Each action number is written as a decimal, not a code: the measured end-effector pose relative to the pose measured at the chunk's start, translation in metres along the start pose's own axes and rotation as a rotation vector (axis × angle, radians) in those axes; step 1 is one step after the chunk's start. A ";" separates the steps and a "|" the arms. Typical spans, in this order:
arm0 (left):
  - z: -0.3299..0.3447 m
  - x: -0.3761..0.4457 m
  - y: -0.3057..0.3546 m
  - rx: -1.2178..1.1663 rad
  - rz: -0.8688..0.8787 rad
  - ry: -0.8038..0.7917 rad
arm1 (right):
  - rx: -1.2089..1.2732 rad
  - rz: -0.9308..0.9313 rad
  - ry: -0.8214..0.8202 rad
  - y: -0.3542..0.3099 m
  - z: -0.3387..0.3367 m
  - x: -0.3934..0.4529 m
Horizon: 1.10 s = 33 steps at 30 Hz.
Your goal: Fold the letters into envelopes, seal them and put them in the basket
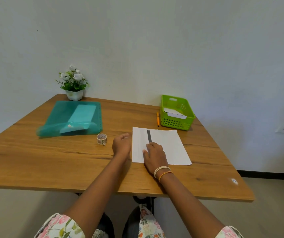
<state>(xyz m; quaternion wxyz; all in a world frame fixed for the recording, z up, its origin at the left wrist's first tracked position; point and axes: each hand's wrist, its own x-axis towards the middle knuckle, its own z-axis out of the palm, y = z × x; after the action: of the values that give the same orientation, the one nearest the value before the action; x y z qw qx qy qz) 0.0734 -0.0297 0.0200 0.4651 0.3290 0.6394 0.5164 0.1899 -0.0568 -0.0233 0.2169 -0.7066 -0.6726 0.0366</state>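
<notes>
On the wooden bench (69, 162), your right hand (154, 154) gripped a dark ruler (149, 136) on the letter (168, 145) to crease it, your left hand (121, 144) loosely curled, grasping nothing, beside the sheet, the basket (177, 112) waiting beyond.

Your wooden table (51, 160) carries: teal plastic folder (60, 121), patterned tape roll (101, 138), white paper sheet (170, 145), orange pen (158, 119), green plastic basket (176, 123), white potted flowers (74, 84).
</notes>
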 end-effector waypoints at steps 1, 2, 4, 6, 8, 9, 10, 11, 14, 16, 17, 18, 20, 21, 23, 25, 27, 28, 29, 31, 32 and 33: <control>-0.001 0.003 0.004 -0.037 -0.074 -0.016 | 0.004 0.005 0.002 0.000 0.000 0.000; -0.001 0.005 0.008 -0.080 -0.153 -0.042 | 0.011 0.010 0.005 0.000 0.000 0.000; -0.004 0.008 0.014 -0.133 -0.259 -0.092 | 0.025 0.017 0.005 -0.001 -0.001 -0.001; -0.007 0.010 0.014 -0.139 -0.265 -0.136 | 0.036 0.018 0.000 -0.002 -0.002 -0.001; -0.010 0.010 0.013 -0.148 -0.266 -0.171 | 0.039 0.014 0.006 -0.002 -0.003 -0.002; -0.011 0.011 0.012 -0.164 -0.283 -0.186 | 0.044 0.013 0.010 -0.002 -0.004 -0.002; -0.012 0.014 0.012 -0.186 -0.301 -0.200 | 0.052 0.010 0.014 -0.001 -0.005 -0.002; -0.013 0.016 0.012 -0.205 -0.316 -0.216 | 0.069 0.006 0.015 -0.001 -0.005 -0.002; -0.016 0.015 0.014 -0.203 -0.335 -0.282 | 0.126 -0.017 0.021 -0.001 -0.005 -0.004; -0.018 0.012 0.012 -0.194 -0.302 -0.349 | 0.176 -0.021 0.022 -0.003 -0.005 -0.006; -0.018 0.010 0.010 -0.198 -0.266 -0.383 | 0.209 -0.024 0.016 -0.004 -0.006 -0.007; -0.017 0.009 0.006 -0.205 -0.215 -0.411 | 0.253 -0.033 0.010 -0.007 -0.008 -0.007; -0.012 0.004 -0.003 -0.207 -0.078 -0.423 | 0.385 -0.046 -0.023 -0.012 -0.015 -0.009; -0.010 0.003 -0.011 -0.141 0.043 -0.396 | 0.471 -0.034 -0.057 -0.016 -0.021 -0.010; -0.007 0.001 -0.025 0.102 0.347 -0.348 | 0.632 0.058 -0.151 -0.020 -0.029 -0.007; -0.006 -0.006 -0.036 0.276 0.567 -0.366 | 0.717 0.164 -0.196 -0.021 -0.031 0.002; -0.003 -0.010 -0.043 0.410 0.703 -0.397 | 0.714 0.245 -0.170 -0.019 -0.033 0.012; -0.001 -0.010 -0.046 0.499 0.757 -0.396 | 0.690 0.284 -0.153 -0.016 -0.034 0.016; 0.000 -0.009 -0.048 0.601 0.789 -0.385 | 0.650 0.316 -0.142 -0.012 -0.035 0.019; 0.003 -0.007 -0.051 0.809 0.808 -0.340 | 0.566 0.364 -0.119 -0.002 -0.038 0.020; 0.003 -0.007 -0.052 0.903 0.815 -0.325 | 0.531 0.381 -0.106 0.003 -0.038 0.019; 0.003 -0.007 -0.052 0.971 0.821 -0.318 | 0.499 0.389 -0.093 0.007 -0.039 0.018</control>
<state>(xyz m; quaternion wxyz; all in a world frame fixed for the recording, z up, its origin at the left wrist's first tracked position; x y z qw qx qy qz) 0.0818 -0.0484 -0.0284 0.1176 0.7913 0.5456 0.2497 0.2114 -0.0496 0.0134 0.3412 -0.7446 -0.5044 0.2735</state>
